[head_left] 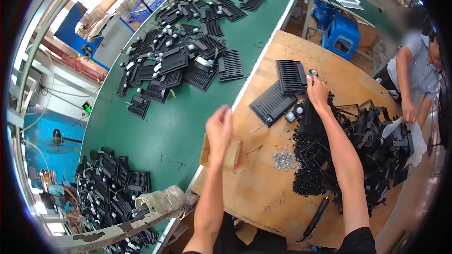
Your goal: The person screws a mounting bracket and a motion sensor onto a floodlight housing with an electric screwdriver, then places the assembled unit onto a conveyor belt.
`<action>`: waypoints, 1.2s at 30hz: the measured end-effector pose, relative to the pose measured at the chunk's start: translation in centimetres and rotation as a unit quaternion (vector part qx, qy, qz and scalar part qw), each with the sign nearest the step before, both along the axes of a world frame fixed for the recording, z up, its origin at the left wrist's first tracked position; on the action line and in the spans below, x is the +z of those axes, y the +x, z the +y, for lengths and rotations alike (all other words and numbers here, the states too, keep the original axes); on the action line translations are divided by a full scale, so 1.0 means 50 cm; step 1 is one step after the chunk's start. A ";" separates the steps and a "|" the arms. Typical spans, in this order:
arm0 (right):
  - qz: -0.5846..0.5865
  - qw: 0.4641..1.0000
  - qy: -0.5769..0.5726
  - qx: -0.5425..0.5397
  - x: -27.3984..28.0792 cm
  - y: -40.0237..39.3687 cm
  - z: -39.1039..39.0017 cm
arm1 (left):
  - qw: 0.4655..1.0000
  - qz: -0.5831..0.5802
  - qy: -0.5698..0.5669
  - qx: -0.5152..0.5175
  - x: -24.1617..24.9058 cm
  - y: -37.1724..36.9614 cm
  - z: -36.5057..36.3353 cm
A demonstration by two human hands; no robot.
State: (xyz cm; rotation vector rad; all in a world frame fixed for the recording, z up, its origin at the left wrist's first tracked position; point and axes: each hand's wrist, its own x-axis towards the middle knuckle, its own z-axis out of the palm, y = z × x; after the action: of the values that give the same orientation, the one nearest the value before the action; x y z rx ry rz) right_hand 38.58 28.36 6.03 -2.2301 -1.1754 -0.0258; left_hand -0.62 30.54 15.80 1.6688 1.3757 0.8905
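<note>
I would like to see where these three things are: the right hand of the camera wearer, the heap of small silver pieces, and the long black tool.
Right hand (318,90): head view, back of the hand.
Heap of small silver pieces (284,161): head view, middle of the heap.
Long black tool (316,218): head view, about halfway along its body.

On the left counter (160,127), one pile of panels (174,61) lies far off, another pile (104,190) near. On the right counter (256,188): two overlapping panels (272,103) behind, small screws (310,167) midway, loose parts (369,136) rightward, a screwdriver (316,218) in front.
</note>
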 end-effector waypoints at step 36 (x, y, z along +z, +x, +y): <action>0.304 0.944 0.088 0.092 0.169 -0.418 -0.181 | 0.793 0.553 0.244 -0.076 -0.295 -0.306 0.711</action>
State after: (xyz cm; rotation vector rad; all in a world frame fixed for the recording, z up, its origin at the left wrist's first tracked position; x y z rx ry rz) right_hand 17.69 19.31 14.48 -1.7681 -0.9746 0.5707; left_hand -15.91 66.09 1.06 2.9056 1.7417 0.0594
